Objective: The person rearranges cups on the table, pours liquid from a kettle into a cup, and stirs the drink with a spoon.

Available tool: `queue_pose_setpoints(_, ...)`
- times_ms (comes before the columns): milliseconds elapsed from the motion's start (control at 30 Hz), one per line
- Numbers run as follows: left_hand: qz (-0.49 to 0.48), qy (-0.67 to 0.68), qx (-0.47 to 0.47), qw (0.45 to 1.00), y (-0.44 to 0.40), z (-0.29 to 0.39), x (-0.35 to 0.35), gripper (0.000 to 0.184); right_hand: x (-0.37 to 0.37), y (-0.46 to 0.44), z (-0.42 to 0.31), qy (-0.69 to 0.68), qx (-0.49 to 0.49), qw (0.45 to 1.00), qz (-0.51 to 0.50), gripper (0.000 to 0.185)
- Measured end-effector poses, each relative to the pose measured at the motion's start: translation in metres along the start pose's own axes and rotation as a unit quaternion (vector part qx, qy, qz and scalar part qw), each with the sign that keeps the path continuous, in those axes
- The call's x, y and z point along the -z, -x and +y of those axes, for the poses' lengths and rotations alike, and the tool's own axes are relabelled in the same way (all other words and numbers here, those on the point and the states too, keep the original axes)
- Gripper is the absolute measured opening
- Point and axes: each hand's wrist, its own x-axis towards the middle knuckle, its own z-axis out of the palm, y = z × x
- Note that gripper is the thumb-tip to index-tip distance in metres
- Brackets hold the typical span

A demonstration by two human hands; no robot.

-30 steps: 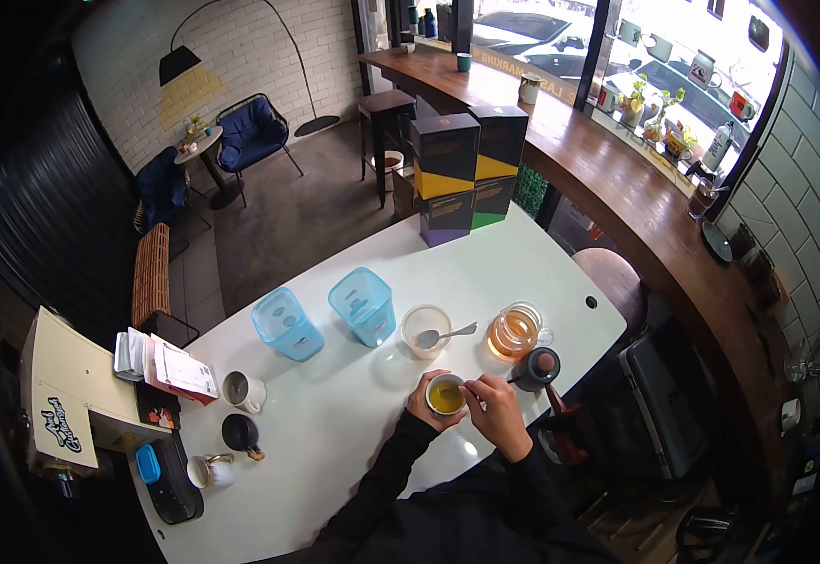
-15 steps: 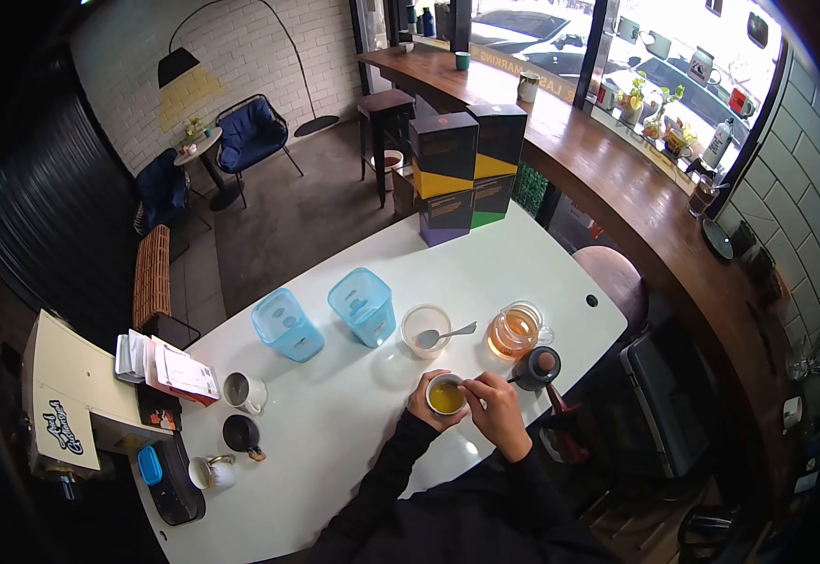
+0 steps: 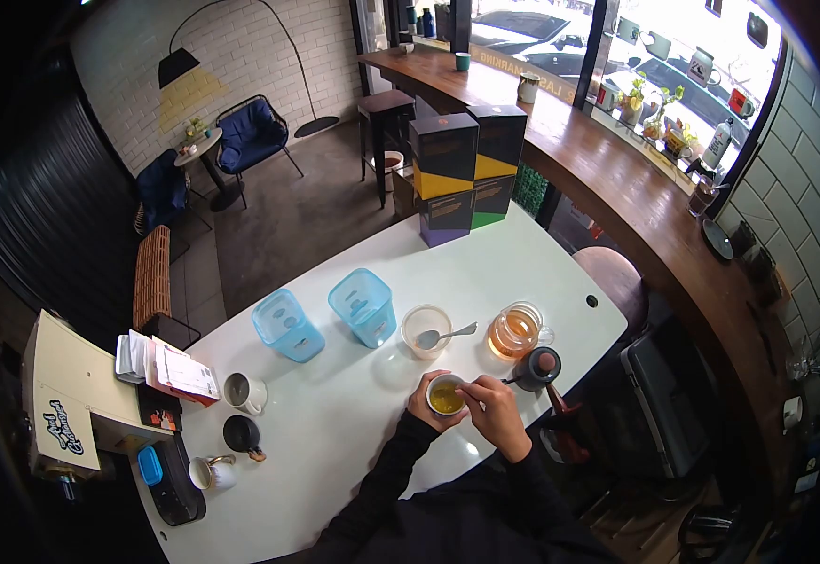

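My left hand is wrapped around a small cup of yellow-green liquid and holds it above the white table. At the cup's right rim, the fingers of my right hand are pinched together; what they grip is too hidden to name. Just beyond the cup stands a clear plastic tub with a metal spoon in it. To the right are a glass teapot of amber liquid and a dark pot with a round brown knob, close to my right hand.
Two blue translucent containers stand left of the tub. Three mugs line the table's left side, near a black tray and a cream machine. Stacked dark boxes rise at the far edge. A wooden counter curves along the window.
My right hand has shifted slightly left at the cup's rim, and the liquid's surface looks different. My left hand keeps its hold on the cup in nearly the same place.
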Motion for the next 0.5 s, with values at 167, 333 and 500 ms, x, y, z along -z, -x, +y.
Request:
queue_pose_setpoints(167, 0.007, -0.009, -0.014, 1.000, -0.0003, 0.0019, 0.0000, 0.082, -0.0007, 0.0001, 0.0016, -0.001, 0.000, 1.000, 0.021, 0.012)
queue_pose_setpoints(333, 0.003, 0.000, -0.014, 1.000, -0.0004, -0.0003, 0.0001, 0.082, 0.0005, 0.0009, 0.0004, -0.009, 0.005, 1.000, -0.010, 0.010)
queue_pose_setpoints(500, -0.001, -0.007, -0.005, 1.000, -0.0005, 0.0024, 0.0011, 0.081, 0.0054, -0.0005, -0.0025, 0.011, 0.026, 0.999, -0.023, 0.009)
